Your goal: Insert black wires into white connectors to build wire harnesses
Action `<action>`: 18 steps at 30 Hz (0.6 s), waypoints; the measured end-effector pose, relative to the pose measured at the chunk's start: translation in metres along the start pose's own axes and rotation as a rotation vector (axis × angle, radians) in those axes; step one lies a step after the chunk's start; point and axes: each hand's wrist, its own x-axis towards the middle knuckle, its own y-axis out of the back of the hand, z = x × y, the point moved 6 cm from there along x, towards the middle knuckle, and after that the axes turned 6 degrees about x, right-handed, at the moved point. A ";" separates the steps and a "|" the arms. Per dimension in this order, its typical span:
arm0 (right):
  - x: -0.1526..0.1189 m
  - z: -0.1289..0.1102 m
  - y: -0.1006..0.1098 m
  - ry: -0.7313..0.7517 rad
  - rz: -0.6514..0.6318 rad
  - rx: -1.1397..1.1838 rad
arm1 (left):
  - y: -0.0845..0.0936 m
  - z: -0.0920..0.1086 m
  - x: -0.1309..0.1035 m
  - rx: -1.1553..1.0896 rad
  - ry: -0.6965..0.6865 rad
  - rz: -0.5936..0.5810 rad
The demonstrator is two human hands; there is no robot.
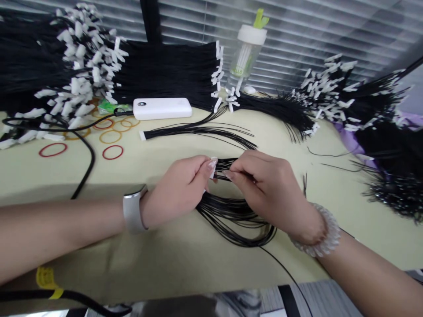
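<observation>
A white connector point(213, 167) with black wires running right from it is pinched in my left hand point(185, 182), between thumb and fingers. My right hand point(267, 189) has thumb and fingertips closed on the black wires point(225, 164) just right of the connector. Below and between the hands, a looped bundle of black wires point(238, 215) curves over the table. Beyond them lies another wire bundle point(185, 130) with a white connector point(142, 135) at its left end.
Piles of black wires with white connectors point(79, 83) line the back. A white power bank point(162, 108), a clear bottle point(246, 53), and red and yellow rubber bands point(113, 152) are there too. A black cable point(90, 163) crosses at left.
</observation>
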 end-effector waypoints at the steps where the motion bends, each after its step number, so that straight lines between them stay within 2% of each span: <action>1: 0.000 0.000 -0.001 -0.005 -0.009 -0.014 | 0.000 0.000 0.000 0.001 0.003 -0.001; 8: 0.000 0.002 -0.002 -0.024 -0.048 -0.082 | -0.001 0.000 -0.001 -0.017 -0.006 -0.008; 18: -0.003 -0.006 -0.006 0.061 0.021 -0.060 | -0.002 0.000 -0.001 -0.003 0.004 -0.038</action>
